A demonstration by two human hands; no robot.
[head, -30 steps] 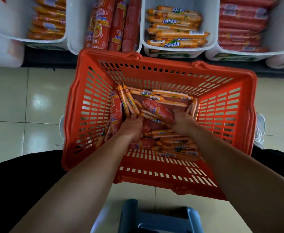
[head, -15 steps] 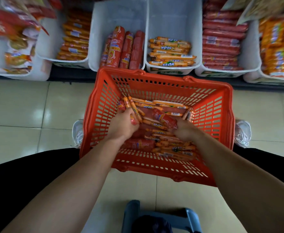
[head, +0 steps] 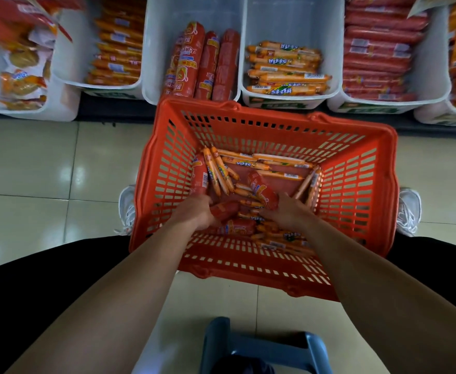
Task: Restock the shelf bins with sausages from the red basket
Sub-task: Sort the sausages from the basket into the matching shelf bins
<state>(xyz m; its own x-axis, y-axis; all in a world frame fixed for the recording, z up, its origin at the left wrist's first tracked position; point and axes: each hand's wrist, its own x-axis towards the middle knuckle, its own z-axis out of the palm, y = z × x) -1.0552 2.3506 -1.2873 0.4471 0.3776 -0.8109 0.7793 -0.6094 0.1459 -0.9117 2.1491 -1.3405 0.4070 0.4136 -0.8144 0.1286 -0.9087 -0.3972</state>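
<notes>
**Near field.** A blue-grey plastic stool (head: 261, 344) stands on the pale tiled floor (head: 32, 163). My two bare forearms pass over it into the red slatted plastic basket (head: 356, 184).

**Inside the basket.** My left grip (head: 194, 211) is curled round a thick red-wrapped sausage (head: 222, 210), whose free end juts toward my right grip (head: 288, 214). Half a second ago the left grip was up against the thin orange-wrapped sausages (head: 218, 171) by the left wall. These now lie loose, apart from it. The right grip has stayed low in the heap, just below a second thick red sausage (head: 263, 188). Its fingertips are buried among the packs, so I cannot tell whether it holds anything; it appears to be sorting.

**State of the task.** Most of the stock still lies in the basket. I judge this to be the picking stage, with one item chosen and not yet carried to the shelf.

**Far field.** The view has drawn back over the last second, so more of the shelf row now shows beyond the basket's far rim.
- Straight ahead is the white plastic bin of thick red sausages (head: 189, 12). It holds the same kind as my left grip does and has room above, which makes it the likely destination.
- Beside it on the right is the white plastic bin of thin orange sausages (head: 294, 20), stacked crosswise and also part filled.
</notes>
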